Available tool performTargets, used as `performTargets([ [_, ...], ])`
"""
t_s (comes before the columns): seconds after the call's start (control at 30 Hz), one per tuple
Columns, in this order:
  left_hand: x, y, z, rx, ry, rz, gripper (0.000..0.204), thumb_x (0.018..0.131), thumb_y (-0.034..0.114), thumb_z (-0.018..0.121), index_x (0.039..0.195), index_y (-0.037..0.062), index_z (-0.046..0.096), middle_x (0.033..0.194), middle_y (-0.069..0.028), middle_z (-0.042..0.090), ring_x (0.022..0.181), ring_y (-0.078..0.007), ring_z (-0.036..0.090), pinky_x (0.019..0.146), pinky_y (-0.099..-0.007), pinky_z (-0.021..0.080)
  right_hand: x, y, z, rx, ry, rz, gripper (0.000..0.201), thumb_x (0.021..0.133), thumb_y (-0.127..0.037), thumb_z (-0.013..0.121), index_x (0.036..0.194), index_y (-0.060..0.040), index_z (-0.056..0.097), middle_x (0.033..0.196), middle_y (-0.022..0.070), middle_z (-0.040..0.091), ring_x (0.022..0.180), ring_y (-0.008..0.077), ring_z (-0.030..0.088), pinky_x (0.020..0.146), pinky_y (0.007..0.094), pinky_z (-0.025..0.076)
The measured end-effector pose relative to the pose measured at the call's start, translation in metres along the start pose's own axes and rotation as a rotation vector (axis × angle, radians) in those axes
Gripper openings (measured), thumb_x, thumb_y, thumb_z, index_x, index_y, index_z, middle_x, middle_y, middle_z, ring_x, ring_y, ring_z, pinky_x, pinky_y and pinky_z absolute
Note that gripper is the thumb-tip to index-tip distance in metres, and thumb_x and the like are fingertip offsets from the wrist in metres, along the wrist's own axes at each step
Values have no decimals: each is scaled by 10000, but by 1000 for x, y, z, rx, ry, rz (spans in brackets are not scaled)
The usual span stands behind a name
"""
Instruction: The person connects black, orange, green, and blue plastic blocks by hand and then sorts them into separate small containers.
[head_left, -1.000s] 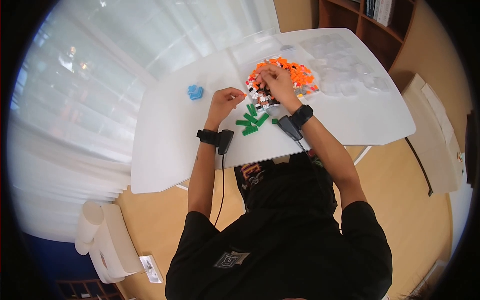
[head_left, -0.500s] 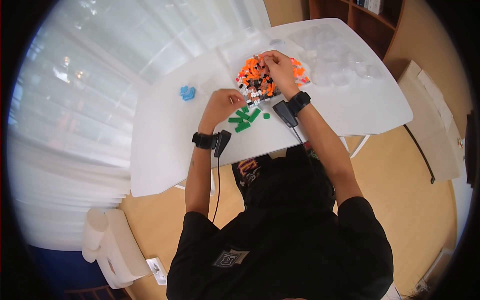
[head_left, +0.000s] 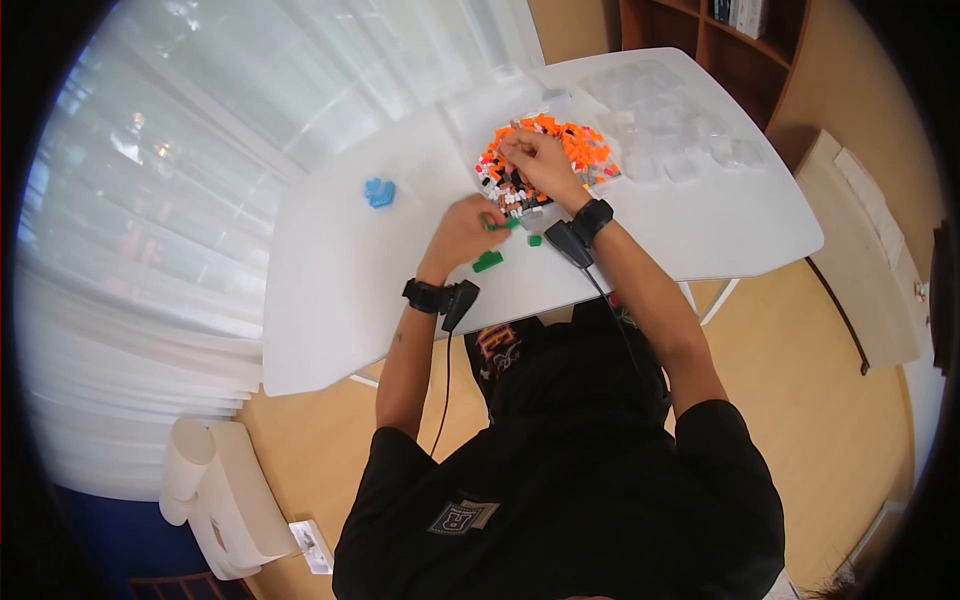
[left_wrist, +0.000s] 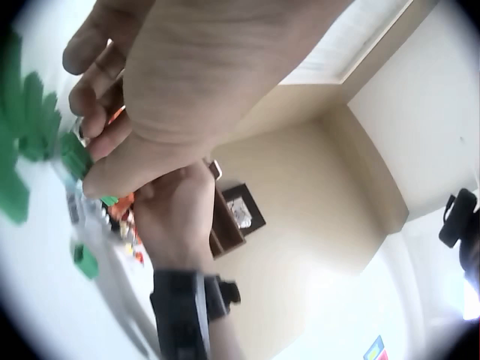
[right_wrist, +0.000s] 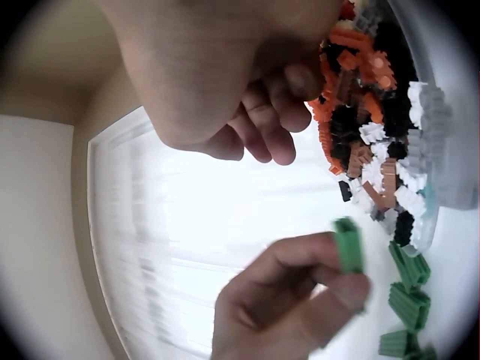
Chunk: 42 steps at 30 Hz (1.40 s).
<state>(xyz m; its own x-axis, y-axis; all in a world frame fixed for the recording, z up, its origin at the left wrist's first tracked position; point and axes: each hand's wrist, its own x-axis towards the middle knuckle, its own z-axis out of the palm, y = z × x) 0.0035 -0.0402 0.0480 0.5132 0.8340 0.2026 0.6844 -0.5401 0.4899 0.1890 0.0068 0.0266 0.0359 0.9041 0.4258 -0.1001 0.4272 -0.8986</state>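
My left hand (head_left: 462, 238) is low over the table among the green bricks, palm turned inward. In the right wrist view its thumb and forefinger pinch a green brick (right_wrist: 347, 246). More green bricks (left_wrist: 34, 116) lie on the table close to it, with a small green brick (head_left: 535, 241) a little apart to the right. My right hand (head_left: 545, 168) is over the pile of small bricks (head_left: 580, 145), orange, white, black and brown. Its fingers curl inward, and I cannot tell whether its hidden fingertips hold a piece.
Joined light-blue bricks (head_left: 379, 192) sit at the left on the white table (head_left: 340, 290). Clear plastic packaging (head_left: 690, 125) spreads over the back right. A transparent rim (right_wrist: 457, 172) borders the pile. Cables run from both wrist cameras towards the body.
My left hand, earlier beside the pile with a small orange piece at its fingertips, has come over the green bricks and taken one. The right hand stays over the pile, its fingers shifted slightly.
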Motion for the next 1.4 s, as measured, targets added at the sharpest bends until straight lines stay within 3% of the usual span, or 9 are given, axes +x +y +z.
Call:
performTargets([
  [0.03, 5, -6, -7, -122, 66, -37, 199, 648, 129, 767, 758, 10, 652, 790, -87, 620, 690, -237, 603, 617, -331, 484, -3, -6, 1, -35, -57, 41, 160, 880, -146, 599, 883, 7, 646, 633, 36, 615, 556, 85, 555, 530, 248, 444],
  [0.1, 14, -18, -18, -139, 153, 49, 196, 676, 83, 754, 803, 3, 629, 800, -83, 645, 694, -195, 618, 625, -311, 487, -9, -10, 5, -72, -112, 79, 172, 879, -165, 612, 866, 3, 646, 622, 35, 611, 572, 85, 565, 538, 253, 448],
  [0.2, 27, -29, -28, -390, 96, 13, 172, 774, 42, 722, 870, 23, 582, 789, -25, 650, 707, -77, 583, 587, -224, 451, -8, -1, 13, -231, -252, -161, 193, 891, -178, 613, 807, -4, 617, 603, 37, 602, 526, 95, 580, 499, 237, 459],
  [0.33, 28, -34, -16, -597, 134, 5, 144, 807, 66, 706, 889, 4, 605, 787, -27, 648, 676, -74, 574, 555, -197, 427, -11, 2, 16, -132, -290, -84, 199, 899, -169, 613, 784, -8, 586, 590, 33, 593, 466, 90, 541, 445, 229, 423],
  [0.43, 24, -36, -9, -776, 120, -127, 149, 842, 83, 674, 941, -21, 634, 789, -39, 650, 650, -72, 562, 520, -191, 402, -14, 3, 15, -76, -306, -7, 197, 916, -159, 601, 783, -19, 566, 586, 30, 590, 455, 78, 523, 428, 216, 400],
  [0.63, 19, -39, -12, -928, 120, -55, 168, 857, 96, 664, 963, -35, 667, 775, -55, 665, 624, -73, 564, 489, -182, 403, -10, -3, 12, 146, -406, 170, 178, 943, -141, 557, 815, -20, 578, 599, 24, 588, 463, 62, 518, 422, 205, 390],
  [1.17, 22, -34, -3, -825, 216, -96, 213, 824, 79, 704, 988, -52, 668, 776, -69, 671, 608, -77, 578, 476, -188, 408, -15, -3, 18, -29, -341, 95, 180, 958, -144, 534, 835, -22, 584, 625, 15, 606, 488, 59, 541, 437, 200, 418],
  [1.4, 21, -36, -2, -806, 288, -46, 112, 843, -1, 600, 882, -46, 695, 791, -100, 678, 626, -113, 602, 501, -213, 434, -17, -3, 22, 7, -364, 99, 184, 967, -153, 524, 853, -20, 581, 636, 18, 609, 504, 62, 555, 447, 201, 430],
])
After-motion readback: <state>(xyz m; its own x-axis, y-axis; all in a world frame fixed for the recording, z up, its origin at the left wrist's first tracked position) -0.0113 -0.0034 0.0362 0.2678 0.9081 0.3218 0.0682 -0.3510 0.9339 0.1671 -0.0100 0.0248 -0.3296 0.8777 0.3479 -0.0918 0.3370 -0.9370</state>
